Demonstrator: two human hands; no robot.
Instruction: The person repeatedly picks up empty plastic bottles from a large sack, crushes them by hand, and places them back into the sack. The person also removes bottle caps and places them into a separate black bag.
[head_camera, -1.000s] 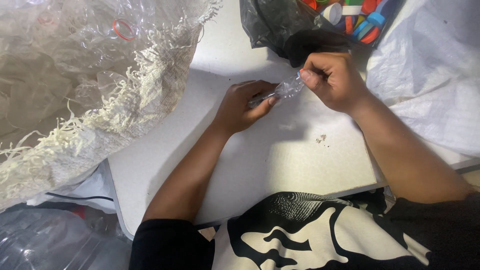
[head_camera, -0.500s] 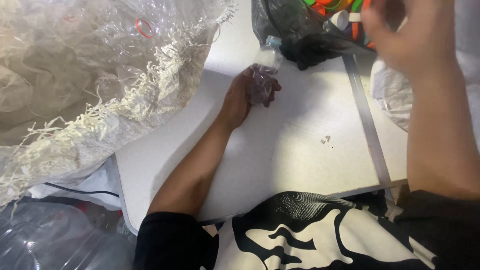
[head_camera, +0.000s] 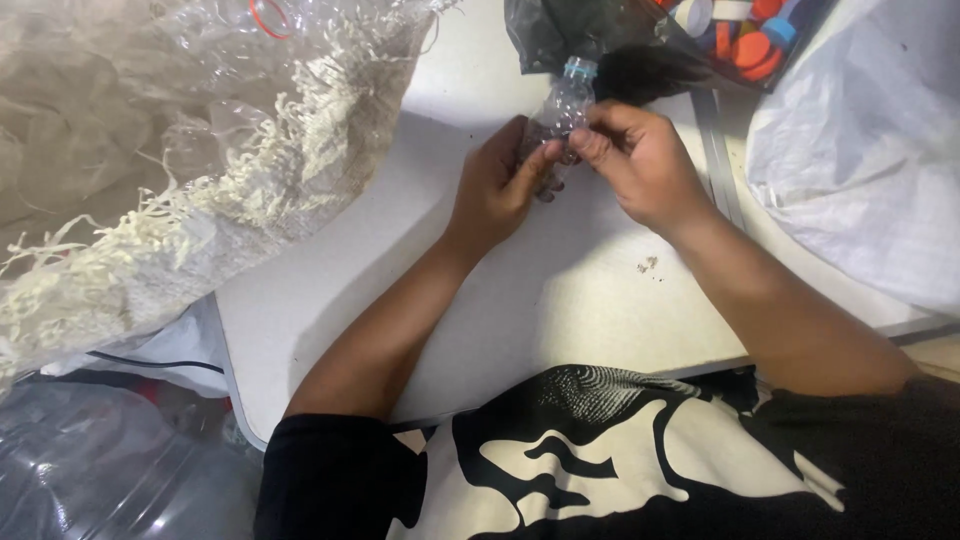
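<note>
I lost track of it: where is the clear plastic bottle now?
Upper middle of the head view: the clear plastic bottle is held between both hands above the white table.

Both forearms reached forward and converged; the left hand (head_camera: 497, 185) curled in a grip, the right hand (head_camera: 640, 165) pinched beside it.

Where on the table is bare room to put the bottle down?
Bare table lies between the forearms, below the left hand and right hand holding the bottle. Crowded: frayed sack left, black bag and caps above.
</note>
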